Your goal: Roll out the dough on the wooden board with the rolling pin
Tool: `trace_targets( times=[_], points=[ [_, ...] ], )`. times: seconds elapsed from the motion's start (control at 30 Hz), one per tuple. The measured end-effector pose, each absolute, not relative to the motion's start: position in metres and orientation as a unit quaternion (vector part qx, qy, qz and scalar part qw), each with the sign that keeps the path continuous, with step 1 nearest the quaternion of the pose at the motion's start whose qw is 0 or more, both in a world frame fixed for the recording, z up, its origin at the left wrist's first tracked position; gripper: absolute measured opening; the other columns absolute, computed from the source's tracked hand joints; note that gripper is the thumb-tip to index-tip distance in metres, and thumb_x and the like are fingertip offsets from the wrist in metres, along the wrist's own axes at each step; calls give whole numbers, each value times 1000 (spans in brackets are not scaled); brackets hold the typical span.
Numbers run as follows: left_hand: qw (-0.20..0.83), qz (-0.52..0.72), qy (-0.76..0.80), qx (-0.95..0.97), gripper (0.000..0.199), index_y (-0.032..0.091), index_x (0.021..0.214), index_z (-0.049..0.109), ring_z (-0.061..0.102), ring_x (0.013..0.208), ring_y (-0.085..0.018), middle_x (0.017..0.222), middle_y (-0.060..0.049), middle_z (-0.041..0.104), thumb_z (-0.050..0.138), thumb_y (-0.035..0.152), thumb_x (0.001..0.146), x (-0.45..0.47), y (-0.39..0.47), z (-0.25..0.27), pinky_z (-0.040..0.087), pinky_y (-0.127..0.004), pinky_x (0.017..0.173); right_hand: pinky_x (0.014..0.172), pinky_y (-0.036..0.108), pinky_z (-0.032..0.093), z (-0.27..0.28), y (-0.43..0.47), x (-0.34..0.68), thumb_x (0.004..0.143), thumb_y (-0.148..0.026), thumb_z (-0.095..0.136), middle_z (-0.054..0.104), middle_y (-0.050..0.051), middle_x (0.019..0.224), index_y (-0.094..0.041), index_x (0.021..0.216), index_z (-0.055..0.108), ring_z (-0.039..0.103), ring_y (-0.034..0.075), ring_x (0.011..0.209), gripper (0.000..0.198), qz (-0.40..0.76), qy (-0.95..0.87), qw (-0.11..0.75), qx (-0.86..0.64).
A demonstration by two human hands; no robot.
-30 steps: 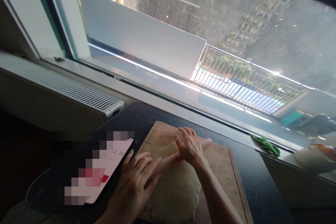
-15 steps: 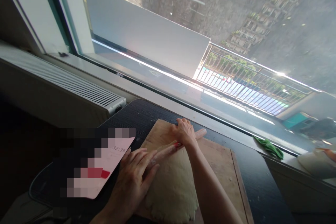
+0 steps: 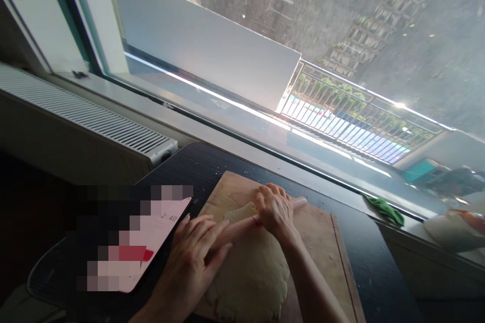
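Note:
A pale, pinkish rolling pin (image 3: 238, 229) lies slantwise across a flattened sheet of dough (image 3: 250, 272) with ragged near edges. My left hand (image 3: 193, 247) covers the pin's near left end, long fingers over it and the thumb on the near side. Farther along, my right hand (image 3: 276, 207) is wrapped over the pin, and the pin's tip sticks out beyond it. Part of the dough's far edge shows past the pin between my hands. Under the dough is a wooden board (image 3: 316, 242) with small crumbs on it.
The board rests on a dark table (image 3: 364, 257). Left of my left hand lies a phone (image 3: 151, 242) with a pink screen, partly blurred out. A radiator (image 3: 125, 131) and a window sill (image 3: 212, 136) border the table; a green cloth (image 3: 384, 209) lies on the sill.
My right hand and the pin's far end have moved right and a little nearer. More of the dough's far edge shows. My left hand has hardly moved.

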State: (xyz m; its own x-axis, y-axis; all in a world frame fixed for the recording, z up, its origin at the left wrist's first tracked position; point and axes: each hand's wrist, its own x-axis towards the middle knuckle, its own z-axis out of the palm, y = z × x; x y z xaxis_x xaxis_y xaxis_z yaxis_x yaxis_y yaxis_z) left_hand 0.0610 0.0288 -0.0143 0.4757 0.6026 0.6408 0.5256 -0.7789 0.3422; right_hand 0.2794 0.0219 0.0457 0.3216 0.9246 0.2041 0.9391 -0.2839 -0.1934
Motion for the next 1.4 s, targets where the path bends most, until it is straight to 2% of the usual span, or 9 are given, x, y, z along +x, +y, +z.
trace_targets(
  times=[0.23,0.4,0.6,0.77,0.97,1.07,1.17,1.27,1.4],
  points=[
    [65,379,361,850,35,21,120,54,53,109,-25,109,-7,63,58,33,87,60,30,-10,40,-47,98,96,35,38,60,90,272,92,-36,41,57,8,126,-23,124,57,48,23,120,38,32,-579,84,-811],
    [57,360,336,868,38,26,118,56,52,114,-26,109,-4,62,62,23,81,59,23,-6,33,-50,104,102,33,34,57,28,268,96,-39,37,51,2,136,-29,125,55,42,19,127,35,5,-640,123,-759],
    [79,349,334,872,40,27,121,53,50,118,-24,113,-3,61,58,18,82,60,22,-8,31,-51,108,108,49,23,51,-35,258,97,-36,31,57,5,128,-30,113,60,44,25,125,33,-32,-603,111,-789],
    [83,370,371,848,42,25,129,47,53,116,-24,117,-5,61,54,23,88,62,27,-12,39,-49,103,98,42,35,53,31,261,96,-39,33,57,6,125,-28,114,59,47,25,120,34,19,-584,106,-805],
    [86,379,378,840,39,22,126,48,53,114,-25,116,-7,62,55,28,87,60,29,-11,42,-47,100,97,41,36,58,98,259,94,-46,36,55,12,125,-20,115,60,47,27,121,41,56,-579,72,-810],
    [82,361,364,855,40,25,125,49,52,115,-25,115,-5,62,57,26,86,59,26,-10,39,-49,102,100,38,35,58,76,260,93,-48,39,50,9,135,-23,121,56,42,25,127,41,38,-605,98,-789],
    [70,347,332,874,43,28,123,52,51,116,-23,114,-2,60,61,21,82,60,22,-8,34,-49,107,101,37,33,55,26,264,97,-43,32,55,3,129,-29,112,60,45,21,123,35,13,-609,117,-784],
    [67,348,308,883,43,28,122,53,51,117,-21,113,-1,60,60,18,81,61,20,-7,29,-47,111,108,41,24,49,-19,266,98,-35,28,56,2,130,-31,112,60,43,20,126,35,-31,-606,125,-785],
    [74,368,315,872,41,28,124,52,53,114,-21,114,-2,60,59,23,84,62,23,-10,34,-46,108,110,44,21,46,-21,267,98,-35,29,52,3,134,-31,118,58,40,22,129,36,-49,-586,122,-800]
  ],
)
